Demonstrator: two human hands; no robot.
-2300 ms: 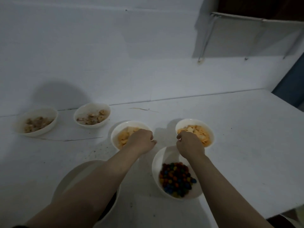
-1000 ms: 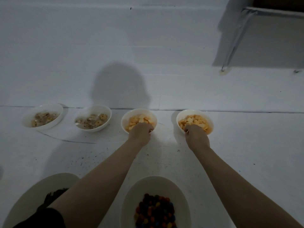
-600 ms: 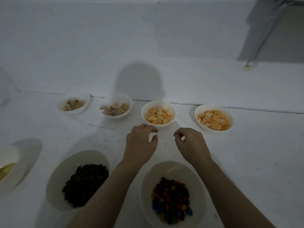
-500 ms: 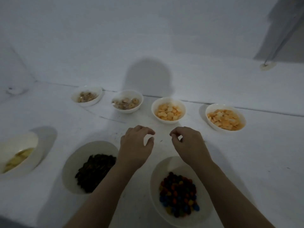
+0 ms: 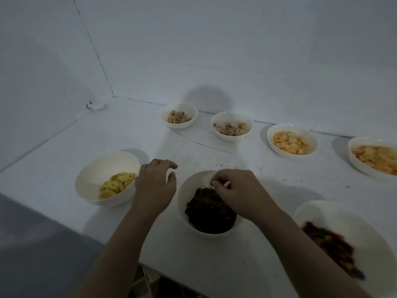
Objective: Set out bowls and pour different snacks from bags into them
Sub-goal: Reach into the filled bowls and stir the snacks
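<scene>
Both hands' grip loosely curled, empty: left hand (image 5: 153, 186) between bowls, right hand (image 5: 238, 191) over dark-snack bowl (image 5: 187, 190).

You are looking at a white table (image 5: 64, 151) set into a corner, with white walls (image 5: 214, 50) rising behind it and to its left. A thin dark crack line (image 5: 206, 144) and a scatter of dark specks (image 5: 206, 160) mark the tabletop. A small white object (image 5: 97, 105) lies in the far corner; you cannot tell what it is. Below the table's near edge there is grey floor (image 5: 32, 254).
</scene>
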